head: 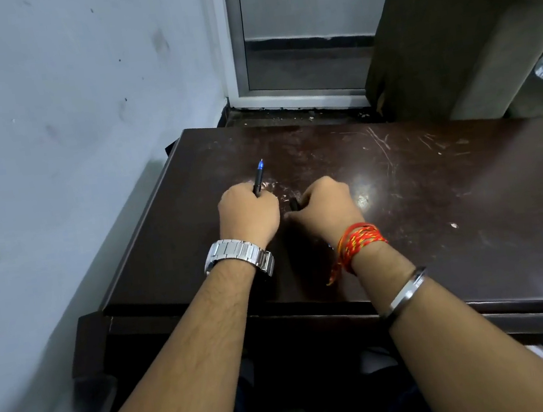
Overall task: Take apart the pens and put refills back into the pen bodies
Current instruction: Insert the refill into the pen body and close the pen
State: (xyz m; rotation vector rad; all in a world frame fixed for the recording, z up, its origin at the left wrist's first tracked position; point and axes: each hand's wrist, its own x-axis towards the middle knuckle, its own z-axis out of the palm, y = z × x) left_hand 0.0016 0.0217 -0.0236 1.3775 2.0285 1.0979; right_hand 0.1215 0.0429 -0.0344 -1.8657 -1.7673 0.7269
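My left hand (248, 214) is closed around a black pen (258, 179) whose blue tip sticks up and away from my fist. A silver watch sits on that wrist. My right hand (323, 204) is closed beside it, with a short black pen part (293, 204) showing between the two fists. Most of that part is hidden by my fingers. Both hands rest low over the dark brown table (434, 191), near its middle left.
A pale wall runs along the table's left edge. Behind the table stands a glass door with a white frame (300, 91). An olive upholstered seat (455, 36) leans at the back right. The tabletop is scratched and glossy.
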